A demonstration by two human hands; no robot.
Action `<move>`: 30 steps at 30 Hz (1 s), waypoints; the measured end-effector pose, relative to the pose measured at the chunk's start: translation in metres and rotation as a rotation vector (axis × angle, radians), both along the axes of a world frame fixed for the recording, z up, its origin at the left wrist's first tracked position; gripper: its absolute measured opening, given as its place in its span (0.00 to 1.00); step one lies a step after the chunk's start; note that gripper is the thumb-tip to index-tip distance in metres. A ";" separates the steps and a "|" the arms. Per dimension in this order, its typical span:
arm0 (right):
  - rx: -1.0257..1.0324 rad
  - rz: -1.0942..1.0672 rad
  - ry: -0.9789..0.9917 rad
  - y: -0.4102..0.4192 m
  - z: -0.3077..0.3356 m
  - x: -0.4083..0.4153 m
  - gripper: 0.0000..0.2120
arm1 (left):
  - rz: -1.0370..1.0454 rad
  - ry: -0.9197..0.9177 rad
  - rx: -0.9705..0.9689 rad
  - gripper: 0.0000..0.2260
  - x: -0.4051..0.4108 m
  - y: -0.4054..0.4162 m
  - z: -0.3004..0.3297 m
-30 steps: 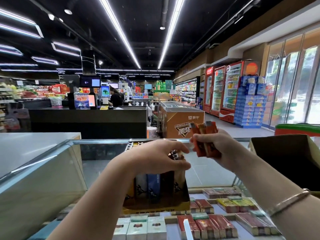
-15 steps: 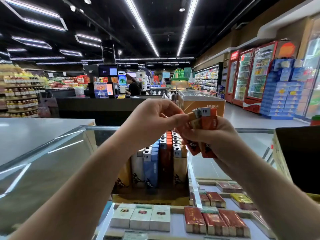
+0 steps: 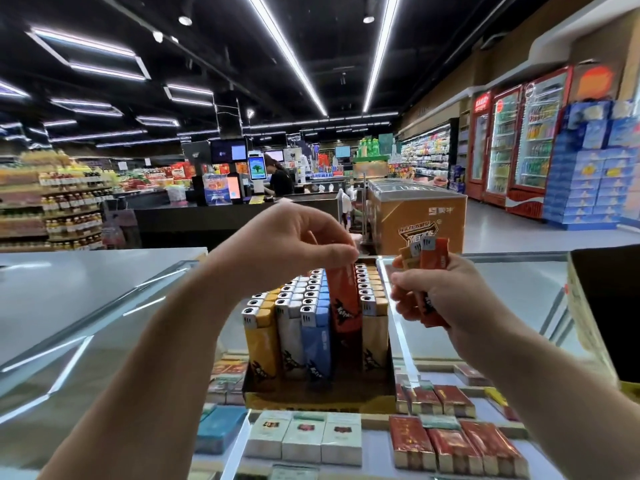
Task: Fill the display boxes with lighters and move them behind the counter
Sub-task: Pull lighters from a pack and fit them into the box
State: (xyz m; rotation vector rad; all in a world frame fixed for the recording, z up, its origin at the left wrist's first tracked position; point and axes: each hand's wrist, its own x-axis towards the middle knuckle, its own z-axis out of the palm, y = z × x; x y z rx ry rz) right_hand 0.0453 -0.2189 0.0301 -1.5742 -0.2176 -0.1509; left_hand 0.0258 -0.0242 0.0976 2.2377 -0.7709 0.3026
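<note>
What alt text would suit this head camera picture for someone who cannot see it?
A person's left hand lowers an orange lighter into a display box of lighters standing in colour rows on a glass counter. The right hand holds more orange lighters, with a supermarket beyond.

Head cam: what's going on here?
A person is stocking a lighter display box that sits on a glass counter. The left hand pinches the top of one orange lighter, standing it in its row between the blue and tan rows. The right hand grips a small bunch of orange lighters waiting their turn. The box looks mostly full. Cigarette packs lie under the glass.
</note>
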 end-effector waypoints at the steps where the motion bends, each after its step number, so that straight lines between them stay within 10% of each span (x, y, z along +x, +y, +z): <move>1: -0.011 0.005 0.011 0.001 -0.001 0.000 0.03 | 0.012 -0.015 0.031 0.11 -0.001 0.002 0.000; 15: -0.048 0.013 0.036 0.008 -0.009 0.002 0.02 | 0.268 -0.347 0.607 0.05 0.003 -0.021 -0.019; 30: 0.056 0.171 0.057 0.005 -0.001 0.002 0.16 | 0.219 -0.034 0.447 0.06 0.003 -0.013 -0.013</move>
